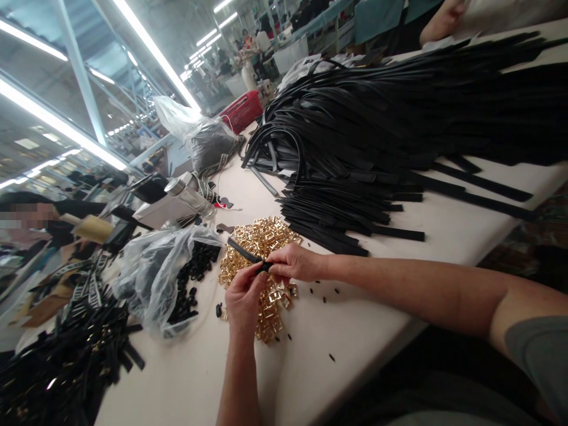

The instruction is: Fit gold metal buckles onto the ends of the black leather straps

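Observation:
A black strap (243,251) is pinched between my two hands above a pile of gold buckles (267,232). My left hand (243,291) grips it from below and my right hand (294,262) from the right, with the fingertips of both close together. Something small and black shows between the fingertips, too small to make out. Left of my hands, small black pieces (198,260) spill out of a clear plastic bag (148,275). Long black straps (355,124) lie heaped behind my right hand.
Finished-looking black straps with gold parts (66,349) are piled at the left. A bottle (189,195), a red basket (242,111) and a filled plastic bag (208,142) stand farther back. Another person's hand (444,21) shows at the upper right. The table edge (377,349) runs near my body.

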`<action>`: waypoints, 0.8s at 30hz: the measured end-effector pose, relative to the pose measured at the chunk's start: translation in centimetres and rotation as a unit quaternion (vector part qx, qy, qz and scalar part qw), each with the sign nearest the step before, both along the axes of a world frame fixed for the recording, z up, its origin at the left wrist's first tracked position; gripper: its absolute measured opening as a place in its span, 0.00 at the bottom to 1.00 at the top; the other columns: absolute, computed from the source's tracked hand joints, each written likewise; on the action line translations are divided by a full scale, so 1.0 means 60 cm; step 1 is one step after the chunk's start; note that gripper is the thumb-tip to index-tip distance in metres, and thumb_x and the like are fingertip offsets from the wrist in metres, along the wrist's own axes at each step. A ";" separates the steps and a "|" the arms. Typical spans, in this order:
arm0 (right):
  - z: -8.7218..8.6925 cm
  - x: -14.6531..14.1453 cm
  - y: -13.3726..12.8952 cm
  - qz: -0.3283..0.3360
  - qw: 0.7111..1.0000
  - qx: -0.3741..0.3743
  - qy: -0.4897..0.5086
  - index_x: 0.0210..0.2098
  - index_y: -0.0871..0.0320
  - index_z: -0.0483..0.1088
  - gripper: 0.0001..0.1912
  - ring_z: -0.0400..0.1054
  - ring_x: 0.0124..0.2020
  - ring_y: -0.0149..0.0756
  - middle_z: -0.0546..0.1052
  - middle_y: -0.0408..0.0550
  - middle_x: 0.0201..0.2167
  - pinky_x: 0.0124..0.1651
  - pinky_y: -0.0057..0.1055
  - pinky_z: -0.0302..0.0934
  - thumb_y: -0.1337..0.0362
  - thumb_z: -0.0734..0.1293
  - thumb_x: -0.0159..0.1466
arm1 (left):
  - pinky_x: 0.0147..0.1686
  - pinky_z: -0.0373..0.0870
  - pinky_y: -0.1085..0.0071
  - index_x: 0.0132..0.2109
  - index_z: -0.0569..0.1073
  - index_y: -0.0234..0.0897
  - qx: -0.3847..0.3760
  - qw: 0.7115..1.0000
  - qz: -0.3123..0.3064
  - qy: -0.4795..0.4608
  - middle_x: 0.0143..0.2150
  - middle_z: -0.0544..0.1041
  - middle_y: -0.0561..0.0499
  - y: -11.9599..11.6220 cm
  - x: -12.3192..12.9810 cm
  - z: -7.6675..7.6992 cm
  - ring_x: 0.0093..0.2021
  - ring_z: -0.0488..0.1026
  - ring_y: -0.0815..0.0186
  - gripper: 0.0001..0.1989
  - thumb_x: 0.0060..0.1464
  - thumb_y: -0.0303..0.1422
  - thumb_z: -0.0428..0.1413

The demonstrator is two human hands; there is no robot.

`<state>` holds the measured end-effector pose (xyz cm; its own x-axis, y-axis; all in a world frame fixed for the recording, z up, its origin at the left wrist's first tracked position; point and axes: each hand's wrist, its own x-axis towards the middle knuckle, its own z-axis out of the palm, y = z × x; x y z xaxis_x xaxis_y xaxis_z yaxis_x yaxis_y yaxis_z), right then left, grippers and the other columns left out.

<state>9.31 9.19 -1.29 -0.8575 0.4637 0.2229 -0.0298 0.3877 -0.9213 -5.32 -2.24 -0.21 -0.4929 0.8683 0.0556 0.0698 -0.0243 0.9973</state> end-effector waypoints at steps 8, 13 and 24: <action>0.008 0.003 -0.003 0.080 0.991 -0.106 -0.030 0.41 0.64 0.69 0.12 0.72 0.27 0.29 0.76 0.46 0.29 0.30 0.23 0.65 0.59 0.62 0.66 | 0.35 0.73 0.73 0.35 0.79 0.35 -0.027 0.999 0.023 0.026 0.33 0.80 0.49 0.000 0.006 -0.006 0.33 0.76 0.66 0.13 0.42 0.36 0.68; 0.003 -0.001 -0.003 0.017 0.996 -0.085 -0.020 0.33 0.64 0.71 0.14 0.70 0.24 0.27 0.74 0.44 0.24 0.27 0.22 0.61 0.57 0.63 0.65 | 0.37 0.73 0.71 0.38 0.80 0.36 -0.031 0.999 0.005 0.029 0.36 0.81 0.48 -0.001 0.015 -0.005 0.35 0.77 0.65 0.14 0.44 0.37 0.67; 0.023 0.006 -0.016 0.043 0.991 -0.113 -0.048 0.31 0.63 0.69 0.08 0.67 0.19 0.26 0.71 0.40 0.19 0.22 0.21 0.60 0.67 0.60 0.62 | 0.17 0.59 0.84 0.41 0.77 0.33 -0.034 0.976 0.012 -0.216 0.22 0.69 0.57 0.003 0.007 0.011 0.18 0.63 0.78 0.21 0.43 0.41 0.68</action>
<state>9.69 8.24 0.08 -0.9087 0.4158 0.0365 0.0386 0.1708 -0.9845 -4.89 -2.08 0.46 -0.4785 0.8502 -0.2197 -0.3580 0.0396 0.9329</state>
